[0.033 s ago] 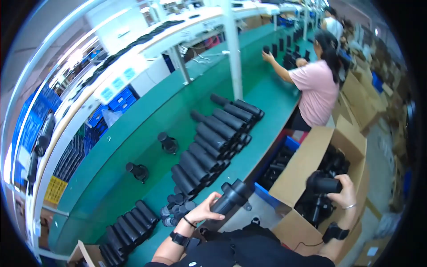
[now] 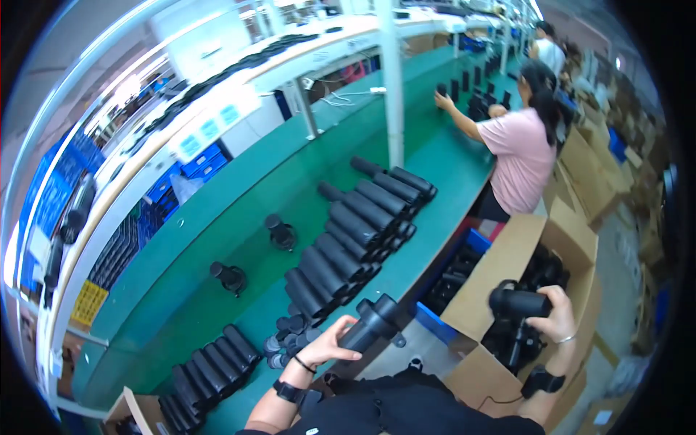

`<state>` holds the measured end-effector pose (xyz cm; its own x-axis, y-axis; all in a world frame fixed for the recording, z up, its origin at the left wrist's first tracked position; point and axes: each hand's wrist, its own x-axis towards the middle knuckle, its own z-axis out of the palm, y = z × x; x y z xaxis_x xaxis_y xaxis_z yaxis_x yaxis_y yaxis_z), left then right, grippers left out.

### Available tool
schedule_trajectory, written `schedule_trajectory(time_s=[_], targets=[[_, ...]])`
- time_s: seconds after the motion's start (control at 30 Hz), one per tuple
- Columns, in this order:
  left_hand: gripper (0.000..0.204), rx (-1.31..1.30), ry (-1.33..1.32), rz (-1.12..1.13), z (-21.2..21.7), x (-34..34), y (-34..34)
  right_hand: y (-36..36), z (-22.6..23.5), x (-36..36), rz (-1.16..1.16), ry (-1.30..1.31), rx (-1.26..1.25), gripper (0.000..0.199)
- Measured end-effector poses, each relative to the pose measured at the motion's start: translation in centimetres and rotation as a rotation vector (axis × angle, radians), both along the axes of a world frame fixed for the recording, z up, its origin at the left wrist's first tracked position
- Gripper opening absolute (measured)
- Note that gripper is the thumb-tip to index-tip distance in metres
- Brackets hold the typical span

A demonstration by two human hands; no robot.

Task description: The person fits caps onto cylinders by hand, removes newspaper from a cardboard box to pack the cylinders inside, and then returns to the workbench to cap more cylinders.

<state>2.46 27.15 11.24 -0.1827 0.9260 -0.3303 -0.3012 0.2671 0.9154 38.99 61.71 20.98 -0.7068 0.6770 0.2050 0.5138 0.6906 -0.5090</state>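
My left hand (image 2: 330, 346) is closed round the lower body of a black plastic cylinder (image 2: 373, 324), which has a wide collar and a small side lug. It is held tilted in front of the bench edge. Over the open cardboard box, my right hand (image 2: 557, 317) grips a second black cylinder (image 2: 528, 302) by its narrower end, its wider end pointing left. The cardboard box (image 2: 493, 279) holds more black parts (image 2: 511, 344) of similar look, partly hidden under my right hand.
Black tubes (image 2: 348, 239) lie stacked on the green bench (image 2: 406, 268), beside small round caps (image 2: 290, 337). Two flanged parts (image 2: 230, 278) stand farther back. A blue crate (image 2: 438, 322) sits between bench and box. A co-worker in pink (image 2: 522, 152) handles black parts farther along.
My right hand has shifted slightly left with its cylinder. The view has turned a little; the left hand still holds its cylinder.
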Motion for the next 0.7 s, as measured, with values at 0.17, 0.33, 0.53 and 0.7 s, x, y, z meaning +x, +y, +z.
schedule_trajectory(time_s=[0.17,0.33,0.53,0.7], targets=[[0.079,0.116,-0.019,0.387,0.9,-3.4,-15.2,-9.1,5.8,-13.9,0.450,0.070,-0.347,0.060],[0.084,0.054,0.224,0.763,4.3,-6.1,-27.4,-16.6,5.6,-27.3,0.842,0.059,-0.558,0.069],[0.057,-0.135,0.604,1.186,8.0,-11.4,-39.0,-30.0,5.9,-40.1,1.258,0.020,-0.465,0.068],[0.055,-0.353,0.985,1.419,9.3,-15.4,-48.6,-40.7,6.2,-48.0,1.436,0.180,-0.218,0.061]])
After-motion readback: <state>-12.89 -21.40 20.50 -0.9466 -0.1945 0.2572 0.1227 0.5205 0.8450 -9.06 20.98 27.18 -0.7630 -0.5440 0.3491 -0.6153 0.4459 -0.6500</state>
